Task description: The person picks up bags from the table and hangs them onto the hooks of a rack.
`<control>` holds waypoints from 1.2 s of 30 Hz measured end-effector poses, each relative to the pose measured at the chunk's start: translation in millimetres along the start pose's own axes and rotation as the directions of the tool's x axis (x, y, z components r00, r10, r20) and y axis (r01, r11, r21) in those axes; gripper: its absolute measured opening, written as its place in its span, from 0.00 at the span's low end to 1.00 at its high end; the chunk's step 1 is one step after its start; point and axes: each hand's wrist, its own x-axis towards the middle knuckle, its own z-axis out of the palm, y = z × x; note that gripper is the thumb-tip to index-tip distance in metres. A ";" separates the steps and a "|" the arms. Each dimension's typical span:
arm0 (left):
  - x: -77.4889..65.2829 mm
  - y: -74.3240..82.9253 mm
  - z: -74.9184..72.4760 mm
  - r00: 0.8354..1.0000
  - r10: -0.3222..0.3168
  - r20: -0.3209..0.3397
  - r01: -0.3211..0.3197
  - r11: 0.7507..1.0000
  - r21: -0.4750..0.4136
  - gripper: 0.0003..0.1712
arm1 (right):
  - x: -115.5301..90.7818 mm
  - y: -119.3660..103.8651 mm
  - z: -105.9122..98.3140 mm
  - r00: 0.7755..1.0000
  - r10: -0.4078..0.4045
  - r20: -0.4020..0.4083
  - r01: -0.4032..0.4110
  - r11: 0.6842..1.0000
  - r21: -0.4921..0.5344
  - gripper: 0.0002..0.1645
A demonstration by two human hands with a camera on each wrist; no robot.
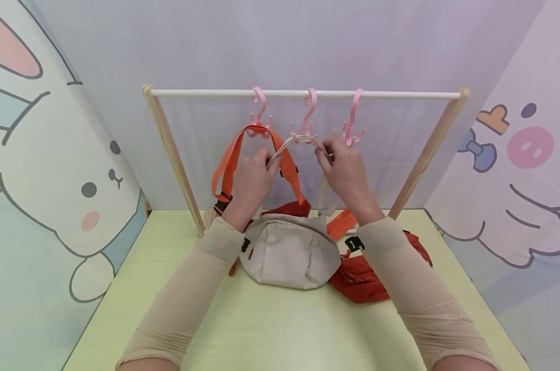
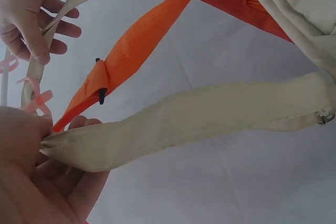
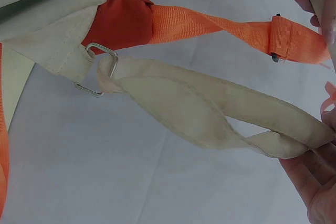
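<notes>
A cream waist bag (image 1: 289,252) rests at the back of the table, its strap (image 2: 210,114) looped up over the middle pink hook (image 1: 309,116). My left hand (image 1: 255,178) pinches the left side of that strap just below the hook. On the other side my right hand (image 1: 344,165) pinches the strap between thumb and fingers. In the right wrist view the strap is folded and twisted near a metal ring (image 3: 100,72). Behind my left hand, an orange strap (image 1: 228,165) hangs on the left pink hook (image 1: 259,111); its red bag (image 3: 123,19) is mostly hidden behind the cream one.
A white rail (image 1: 205,93) on wooden posts (image 1: 173,154) carries the hooks. The right pink hook (image 1: 353,118) hangs beside my right hand with no strap on it. Another red bag (image 1: 360,281) lies on the table (image 1: 280,335), partly under my right forearm.
</notes>
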 end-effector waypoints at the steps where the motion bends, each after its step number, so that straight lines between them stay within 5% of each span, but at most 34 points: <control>1: -1.2 -1.2 0.9 1.000 -0.002 0.001 0.002 1.000 0.001 0.16 | -1.3 0.5 0.5 1.000 0.007 0.005 -0.007 1.000 0.000 0.13; 36: -28.3 -24.9 19.7 0.996 -0.038 0.077 0.043 0.997 -0.063 0.31 | -25.5 15.3 13.1 0.984 0.163 0.076 -0.165 0.986 0.015 0.31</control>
